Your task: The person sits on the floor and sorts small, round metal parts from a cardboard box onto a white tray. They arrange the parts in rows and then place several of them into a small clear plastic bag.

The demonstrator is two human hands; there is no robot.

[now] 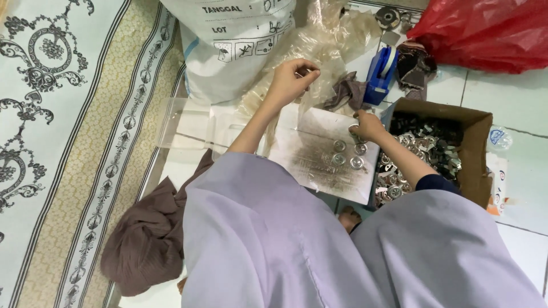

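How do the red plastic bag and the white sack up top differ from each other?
The red plastic bag is glossy, crinkled and bare of markings, while the white sack is matte and carries dark print. The red plastic bag lies at the upper right on the tiled floor; the white sack sits top centre, near the left hand. Both run past the top edge of the view.

White tiled floor [502, 97] beside a patterned mat [63, 142].
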